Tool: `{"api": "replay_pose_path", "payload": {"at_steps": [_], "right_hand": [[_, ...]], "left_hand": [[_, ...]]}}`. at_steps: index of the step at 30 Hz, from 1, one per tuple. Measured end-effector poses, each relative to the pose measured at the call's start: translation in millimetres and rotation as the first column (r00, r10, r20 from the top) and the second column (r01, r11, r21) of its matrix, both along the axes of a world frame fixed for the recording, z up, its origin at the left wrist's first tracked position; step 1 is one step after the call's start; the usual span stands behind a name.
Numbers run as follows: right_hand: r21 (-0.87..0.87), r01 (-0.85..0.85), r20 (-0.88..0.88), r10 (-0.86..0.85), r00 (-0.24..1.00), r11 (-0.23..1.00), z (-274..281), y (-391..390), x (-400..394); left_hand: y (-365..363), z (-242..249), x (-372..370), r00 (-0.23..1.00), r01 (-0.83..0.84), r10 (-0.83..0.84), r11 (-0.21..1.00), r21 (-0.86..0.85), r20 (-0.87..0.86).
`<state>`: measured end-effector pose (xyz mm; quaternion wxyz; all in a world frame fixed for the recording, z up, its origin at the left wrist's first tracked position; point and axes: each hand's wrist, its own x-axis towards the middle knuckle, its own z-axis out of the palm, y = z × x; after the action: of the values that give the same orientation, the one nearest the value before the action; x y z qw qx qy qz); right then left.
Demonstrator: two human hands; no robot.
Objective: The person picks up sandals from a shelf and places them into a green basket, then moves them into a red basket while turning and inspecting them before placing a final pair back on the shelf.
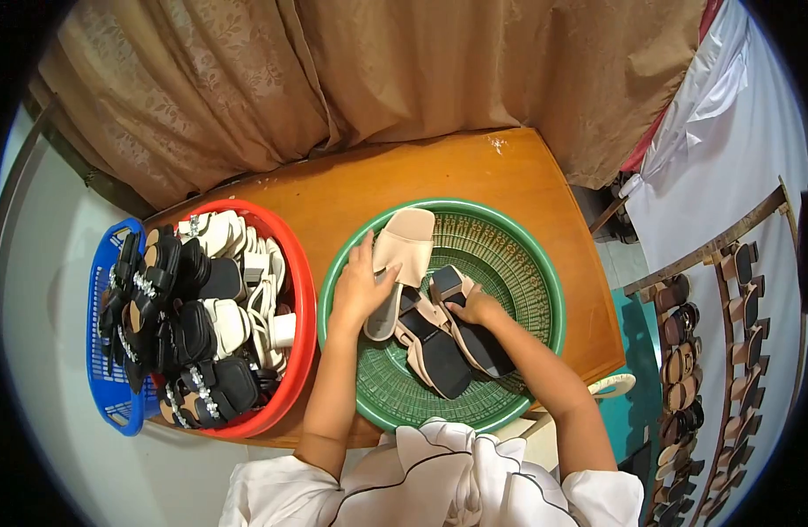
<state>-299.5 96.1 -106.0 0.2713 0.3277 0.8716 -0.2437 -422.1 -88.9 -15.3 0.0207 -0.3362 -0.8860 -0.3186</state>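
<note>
A round green basket (518,263) sits on a wooden table (456,176) and holds three beige sandals. My left hand (360,285) grips a beige sandal (405,241) that lies sole-down with its toe toward the far rim. My right hand (476,307) rests on a second beige sandal (474,338) turned over, its black sole and block heel up. A third overturned sandal (434,351) lies beside it, touching it.
A red basket (303,325) left of the green one is piled with several white, beige and black sandals. A blue crate (101,369) further left holds black sandals. A curtain hangs behind the table; a shoe rack (711,351) stands at right.
</note>
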Motion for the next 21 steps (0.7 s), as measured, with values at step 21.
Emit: {"api": "replay_pose_path", "payload": {"at_steps": [21], "right_hand": [[-0.048, 0.008, -0.021, -0.009, 1.000, 0.999, 5.7, 13.7, 0.1]], "left_hand": [[8.1, -4.8, -1.8, 0.997, 0.032, -0.013, 0.965, -0.261, 0.074]]}}
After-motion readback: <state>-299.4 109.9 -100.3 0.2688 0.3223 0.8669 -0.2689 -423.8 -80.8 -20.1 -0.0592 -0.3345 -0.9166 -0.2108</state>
